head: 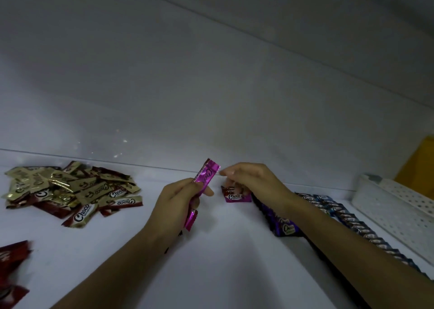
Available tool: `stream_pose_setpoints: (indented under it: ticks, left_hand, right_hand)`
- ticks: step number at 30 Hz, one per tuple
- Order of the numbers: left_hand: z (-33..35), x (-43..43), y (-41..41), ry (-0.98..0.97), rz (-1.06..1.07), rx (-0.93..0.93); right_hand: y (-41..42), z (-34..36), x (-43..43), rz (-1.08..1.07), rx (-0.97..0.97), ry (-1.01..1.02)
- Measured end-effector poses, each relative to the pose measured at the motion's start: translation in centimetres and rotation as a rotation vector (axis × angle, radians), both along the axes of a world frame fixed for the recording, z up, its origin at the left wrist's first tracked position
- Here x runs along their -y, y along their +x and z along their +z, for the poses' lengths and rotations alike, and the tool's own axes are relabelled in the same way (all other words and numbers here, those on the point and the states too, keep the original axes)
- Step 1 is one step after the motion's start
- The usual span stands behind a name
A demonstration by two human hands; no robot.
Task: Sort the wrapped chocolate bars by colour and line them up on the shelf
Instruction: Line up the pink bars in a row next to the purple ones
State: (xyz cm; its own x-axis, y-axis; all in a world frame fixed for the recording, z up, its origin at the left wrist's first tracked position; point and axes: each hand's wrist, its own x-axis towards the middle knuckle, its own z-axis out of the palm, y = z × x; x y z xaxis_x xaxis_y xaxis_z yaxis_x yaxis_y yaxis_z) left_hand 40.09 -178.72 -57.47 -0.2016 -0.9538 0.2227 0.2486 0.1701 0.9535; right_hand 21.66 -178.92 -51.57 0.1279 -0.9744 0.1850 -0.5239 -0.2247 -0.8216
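- Already, blue row [352,219] and purple row [285,227] are lined up at right.
- Pink bar [206,177] is gripped by left hand [178,200]; right hand [249,184] is curled, hold unclear.
- Gold-and-red pile [70,188], far left, is not yet sorted.

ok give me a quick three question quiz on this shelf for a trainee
1. True or false: the left hand holds a pink bar.
2. Which row runs beside the white basket? A green row B blue row C orange row
3. Fill in: the mixed pile of gold and red bars lies to the ___ of the left hand.
Key: 1 true; 2 B; 3 left.
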Motion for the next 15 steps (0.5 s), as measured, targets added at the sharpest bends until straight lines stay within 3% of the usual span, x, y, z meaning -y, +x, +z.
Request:
stream_pose_setpoints:
  ticks: [5, 10, 15]
  left_hand:
    - [0.0, 0.1, 0.1, 0.066, -0.043, 0.014]
    - [0.0, 1.4, 0.5, 0.283, -0.249, -0.075]
    - [-0.2, 1.1, 0.0, 0.189, -0.236, 0.104]
  right_hand:
    - [3.4, 0.8, -2.3, 0.248, -0.042, -0.002]
    - [3.4, 1.0, -2.4, 0.241, -0.003, 0.077]
    - [3.5, 1.0, -2.5, 0.283, -0.034, 0.025]
